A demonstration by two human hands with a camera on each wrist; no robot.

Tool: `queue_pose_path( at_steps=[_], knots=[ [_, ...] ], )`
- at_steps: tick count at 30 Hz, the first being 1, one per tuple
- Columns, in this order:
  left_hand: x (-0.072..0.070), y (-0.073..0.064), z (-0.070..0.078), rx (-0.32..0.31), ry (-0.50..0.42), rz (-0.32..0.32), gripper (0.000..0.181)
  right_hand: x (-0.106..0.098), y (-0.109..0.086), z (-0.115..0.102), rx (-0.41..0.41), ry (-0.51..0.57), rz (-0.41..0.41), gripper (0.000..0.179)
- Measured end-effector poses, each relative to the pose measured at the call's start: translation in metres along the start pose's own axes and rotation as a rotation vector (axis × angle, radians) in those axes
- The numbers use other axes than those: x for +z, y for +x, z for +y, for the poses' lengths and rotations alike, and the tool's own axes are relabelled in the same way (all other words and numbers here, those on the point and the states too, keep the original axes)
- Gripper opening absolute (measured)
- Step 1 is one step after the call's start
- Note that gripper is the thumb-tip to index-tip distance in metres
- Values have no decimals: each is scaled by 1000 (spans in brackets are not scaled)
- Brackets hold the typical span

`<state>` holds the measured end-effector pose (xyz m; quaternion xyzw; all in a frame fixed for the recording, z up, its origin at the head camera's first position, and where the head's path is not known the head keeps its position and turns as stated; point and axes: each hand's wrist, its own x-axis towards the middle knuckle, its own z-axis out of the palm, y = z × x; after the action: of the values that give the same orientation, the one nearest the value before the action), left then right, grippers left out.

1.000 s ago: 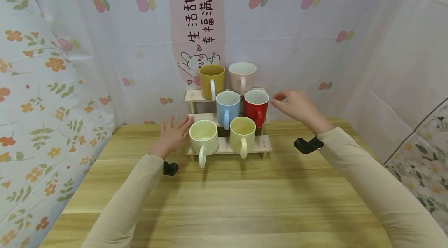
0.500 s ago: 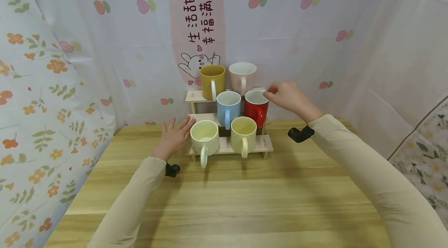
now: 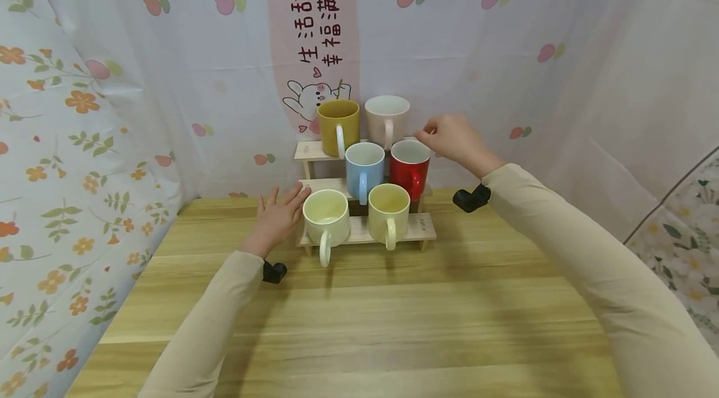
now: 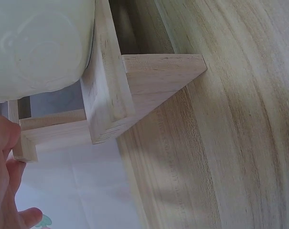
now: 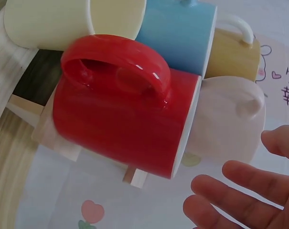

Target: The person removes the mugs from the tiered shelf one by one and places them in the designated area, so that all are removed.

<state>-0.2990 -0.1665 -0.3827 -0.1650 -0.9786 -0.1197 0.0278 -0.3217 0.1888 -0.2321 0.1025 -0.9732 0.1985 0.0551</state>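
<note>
Six mugs would be several: they stand in pairs on a three-step wooden stand (image 3: 420, 228). A mustard mug (image 3: 349, 126) and a pale pink mug (image 3: 377, 117) fill the top step. The middle one bears a light blue mug (image 3: 357, 176) and a red mug (image 3: 400, 176). Lowest are a cream mug (image 3: 337, 229) and a pale yellow mug (image 3: 382, 220). My left hand (image 3: 275, 218), fingers spread, touches the stand's left end beside the cream mug. My right hand (image 3: 457, 141) hovers right of the pink mug, above the red one. In the right wrist view, its fingers (image 5: 240, 191) are extended and hold nothing.
The stand rests near the back edge of a wood-grain table (image 3: 359, 323). Behind it hangs a white printed curtain (image 3: 466, 42). A floral curtain (image 3: 56, 198) borders the left side, and another cloth (image 3: 674, 136) hangs on the right.
My right hand has moved left and farther back, from beside the red mug toward the pink mug. My left hand stays at the stand's left end. The mugs keep their places.
</note>
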Motion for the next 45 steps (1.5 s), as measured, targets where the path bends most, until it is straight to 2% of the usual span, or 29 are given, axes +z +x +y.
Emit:
queue_pose_path(
  at_steps=[5, 13, 23, 35, 40, 45],
  knots=[
    [1, 0, 0, -3, 1, 7, 49, 2, 6, -5, 22, -10, -3, 38],
    [4, 0, -1, 2, -33, 26, 49, 5, 12, -11, 18, -63, 46, 34],
    [6, 1, 0, -1, -54, 21, 49, 5, 18, -18, -5, -48, 92, 31],
    [8, 1, 2, 11, -60, 84, 47, 11, 28, -34, 6, -40, 99, 41],
    [9, 1, 1, 8, -57, 94, 47, 17, 32, -40, 23, -88, 90, 46],
    [9, 1, -1, 7, -55, 95, 47, 24, 35, -46, 56, -66, 65, 48]
  ],
)
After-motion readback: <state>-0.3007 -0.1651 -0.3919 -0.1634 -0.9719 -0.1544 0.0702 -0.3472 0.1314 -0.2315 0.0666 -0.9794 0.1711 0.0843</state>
